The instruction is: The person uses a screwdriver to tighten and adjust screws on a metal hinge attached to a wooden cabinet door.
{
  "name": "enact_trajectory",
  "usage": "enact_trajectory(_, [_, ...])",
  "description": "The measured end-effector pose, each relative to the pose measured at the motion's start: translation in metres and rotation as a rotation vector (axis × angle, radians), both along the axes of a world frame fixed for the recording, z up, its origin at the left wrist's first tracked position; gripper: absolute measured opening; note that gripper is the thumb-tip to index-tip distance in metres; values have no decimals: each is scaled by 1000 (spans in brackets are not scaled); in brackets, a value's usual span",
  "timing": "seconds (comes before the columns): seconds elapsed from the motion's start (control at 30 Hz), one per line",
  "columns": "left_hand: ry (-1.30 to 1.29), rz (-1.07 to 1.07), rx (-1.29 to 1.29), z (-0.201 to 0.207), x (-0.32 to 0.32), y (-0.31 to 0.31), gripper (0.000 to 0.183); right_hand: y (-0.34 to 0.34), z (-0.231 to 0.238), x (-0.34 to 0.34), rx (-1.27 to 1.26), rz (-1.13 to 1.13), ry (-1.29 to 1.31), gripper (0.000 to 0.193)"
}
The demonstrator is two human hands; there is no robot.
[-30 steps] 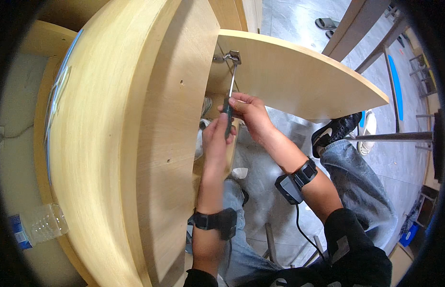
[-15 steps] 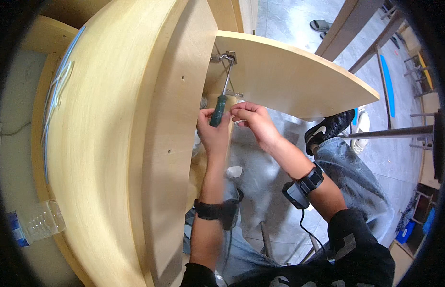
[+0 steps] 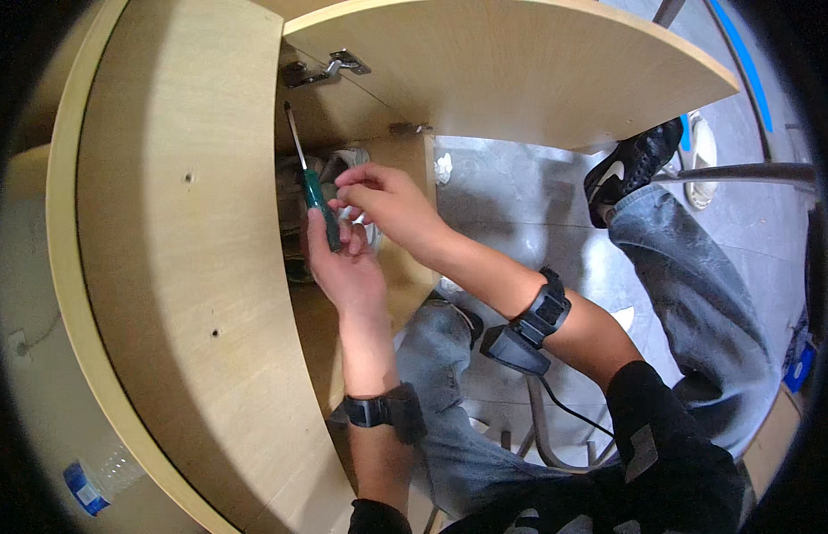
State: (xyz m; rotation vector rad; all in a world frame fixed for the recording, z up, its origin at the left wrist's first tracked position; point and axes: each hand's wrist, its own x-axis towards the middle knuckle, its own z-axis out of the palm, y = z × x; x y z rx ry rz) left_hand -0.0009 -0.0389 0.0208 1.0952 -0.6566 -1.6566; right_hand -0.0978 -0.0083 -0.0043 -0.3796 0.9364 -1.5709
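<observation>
My left hand [image 3: 350, 271] is closed around the green handle of a screwdriver [image 3: 316, 194], whose shaft points up and away inside the cabinet. The screwdriver's tip is apart from the metal hinge [image 3: 336, 67] that joins the wooden door [image 3: 512, 76] to the cabinet side. Close by on the right, my right hand [image 3: 392, 206] has its fingers curled in a pinch beside the handle. Whatever sits between those fingertips, if anything, is too small to make out. A second hinge [image 3: 409, 129] shows lower on the door, partly in shadow.
A wooden cabinet panel [image 3: 187, 258] with small holes stands at my left. Shoes [image 3: 343, 165] lie inside the cabinet behind my hands. A plastic bottle [image 3: 102, 481] is at the lower left. My black shoe [image 3: 632, 169] is under the door's edge, by a metal bar [image 3: 743, 173].
The screwdriver has come away from the hinge, and both hands have drawn back from it with the tool in my left hand. The view has shifted closer to the cabinet.
</observation>
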Motion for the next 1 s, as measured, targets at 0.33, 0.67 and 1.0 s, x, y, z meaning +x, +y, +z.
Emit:
enact_trajectory(0.33, [-128,-8,-41,-6,-15,3,20,-42,-9,11,-72,-90,207,27])
enact_trajectory(0.67, [-64,-41,-15,-2,-17,-4,20,-52,-12,11,-71,-41,151,25])
enact_trajectory(1.0, [-73,-40,-7,-6,-12,-6,19,-50,-9,11,-78,-65,85,15])
